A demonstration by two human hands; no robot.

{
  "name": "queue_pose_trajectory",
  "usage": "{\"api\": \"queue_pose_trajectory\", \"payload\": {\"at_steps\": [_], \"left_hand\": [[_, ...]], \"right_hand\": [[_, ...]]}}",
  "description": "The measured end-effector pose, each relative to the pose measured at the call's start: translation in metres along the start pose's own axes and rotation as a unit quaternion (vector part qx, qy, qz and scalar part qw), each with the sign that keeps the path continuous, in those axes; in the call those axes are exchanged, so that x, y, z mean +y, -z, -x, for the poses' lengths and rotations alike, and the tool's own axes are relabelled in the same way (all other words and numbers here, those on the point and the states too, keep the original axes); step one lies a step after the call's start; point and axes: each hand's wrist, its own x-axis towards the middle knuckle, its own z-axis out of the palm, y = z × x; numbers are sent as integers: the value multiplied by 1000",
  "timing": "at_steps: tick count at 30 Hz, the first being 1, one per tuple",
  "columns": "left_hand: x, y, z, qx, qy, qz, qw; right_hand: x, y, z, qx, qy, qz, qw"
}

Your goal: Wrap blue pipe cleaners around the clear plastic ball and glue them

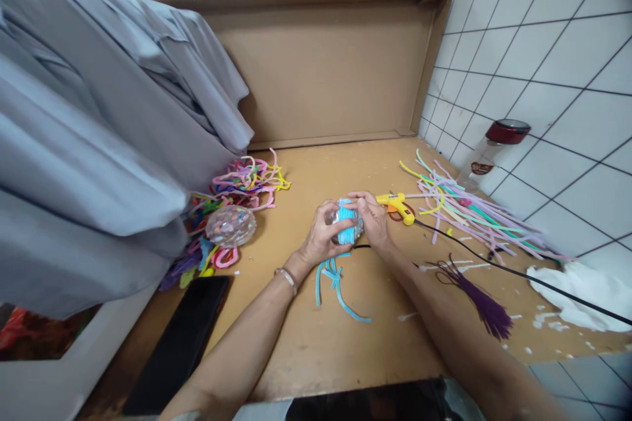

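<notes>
Between both hands is a clear, textured plastic piece, round in outline, with a band of light-blue pipe cleaners (346, 234) across its middle. My left hand (318, 235) grips it from the left, thumb lying over the blue band. From the right, my right hand (374, 222) closes on it, fingers bent over its upper edge. Loose light-blue pipe cleaner pieces (334, 276) lie just below the hands. Close by my right hand rests a yellow glue gun (401, 206) with a black cord. The hands hide parts of the plastic piece.
Tangled coloured pipe cleaners (247, 177) and another clear plastic piece (231, 226) sit left, beside a black phone (180, 342). Right are straight pipe cleaners (474, 214), a lidded bottle (486, 154), a purple tassel (476, 299) and white tissue (582, 293). A cardboard panel (326, 72) stands behind.
</notes>
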Motion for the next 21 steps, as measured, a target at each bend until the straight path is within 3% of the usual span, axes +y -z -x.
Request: {"api": "queue_pose_trajectory", "payload": {"at_steps": [6,14,21], "left_hand": [[1,1,1,-1,5,2,1000],[4,3,4,-6,-39,13,999],[5,3,5,3,-11,27,1000]], "right_hand": [[-4,-2,2,17,19,24,999],[14,1,-4,-33,-79,60,995],[0,2,-4,-13,3,84,996]]}}
